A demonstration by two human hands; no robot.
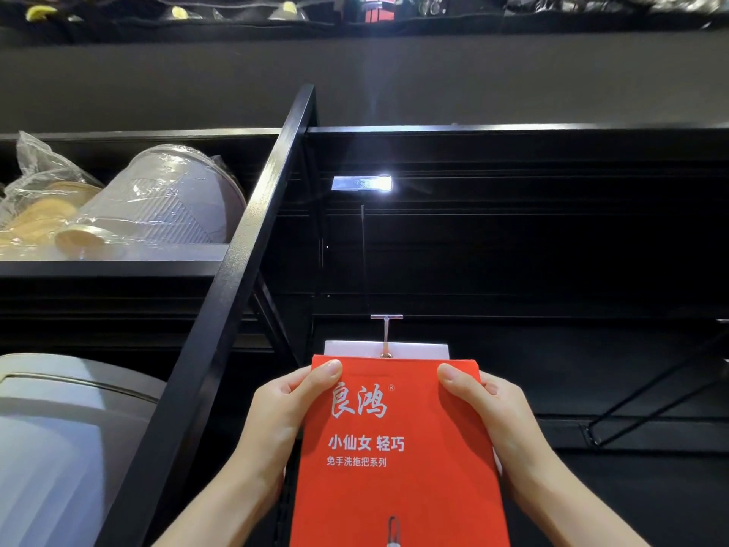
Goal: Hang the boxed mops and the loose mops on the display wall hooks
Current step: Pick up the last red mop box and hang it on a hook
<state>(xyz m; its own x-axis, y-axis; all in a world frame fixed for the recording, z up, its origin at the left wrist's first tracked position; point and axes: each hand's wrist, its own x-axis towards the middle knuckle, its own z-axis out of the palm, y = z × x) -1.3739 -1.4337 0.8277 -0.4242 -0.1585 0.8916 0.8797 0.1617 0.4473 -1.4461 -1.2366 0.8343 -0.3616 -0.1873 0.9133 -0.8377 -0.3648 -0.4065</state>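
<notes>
A tall red mop box (398,459) with white Chinese lettering stands upright at the bottom centre, close to the dark display wall. My left hand (276,420) grips its upper left edge, thumb on the front face. My right hand (501,420) grips the upper right edge the same way. A metal wall hook (386,335) with a small flat base sticks out just above the box top, its tip at the box's upper edge. A white card or box edge (418,349) shows behind the red box's top. Whether the hook passes through the box I cannot tell.
A black slanted frame post (244,246) crosses left of the box. Plastic-wrapped bins (157,203) lie on a left shelf, and a grey-white bin (59,448) sits below. A shiny label holder (361,183) is higher on the slat wall. Black wire legs (651,396) angle at right.
</notes>
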